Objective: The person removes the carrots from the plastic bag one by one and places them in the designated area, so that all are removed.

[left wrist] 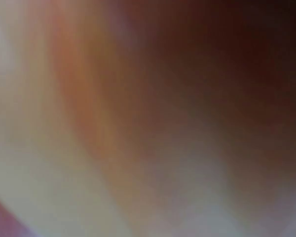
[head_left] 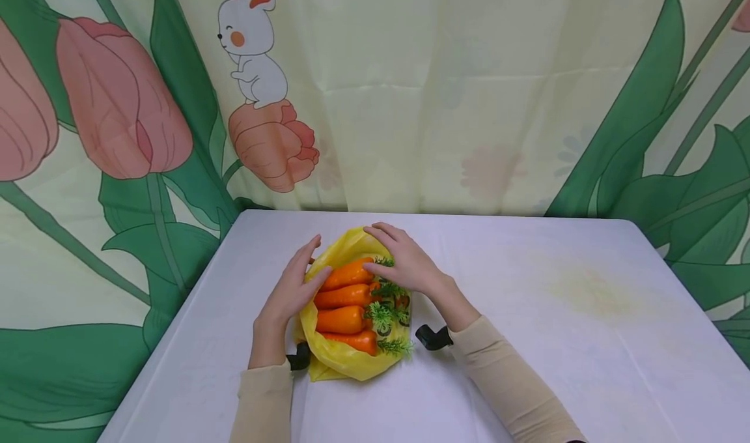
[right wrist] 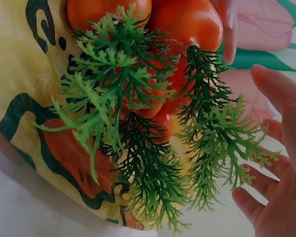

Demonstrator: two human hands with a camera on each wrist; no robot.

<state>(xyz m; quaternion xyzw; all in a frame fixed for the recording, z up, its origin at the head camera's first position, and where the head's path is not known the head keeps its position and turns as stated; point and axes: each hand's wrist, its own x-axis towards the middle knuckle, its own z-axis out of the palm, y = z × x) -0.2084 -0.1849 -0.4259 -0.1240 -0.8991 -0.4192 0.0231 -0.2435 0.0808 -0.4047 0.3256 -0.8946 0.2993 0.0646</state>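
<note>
Several glossy orange carrots [head_left: 341, 319] with feathery green tops [head_left: 381, 315] lie side by side on a yellow bag [head_left: 360, 366], whose edges stand up around them. My left hand [head_left: 291, 288] is at the bag's left side, thumb apart from the other fingers, the thumb tip near the upper carrots. From the right, my right hand [head_left: 407, 260] reaches over the upper carrot's leafy end with its fingers extended. Up close in the right wrist view, the right hand [right wrist: 286, 182] has its fingers spread beside the carrot greens [right wrist: 207, 128]. The left wrist view is too blurred to read.
Everything rests on a white-covered table [head_left: 556, 339]. Behind it hangs a curtain [head_left: 381, 91] printed with tulips and a rabbit. Black wrist devices [head_left: 433, 337] stick out beside both forearms. A faint yellowish stain [head_left: 592, 293] marks the cloth on the right.
</note>
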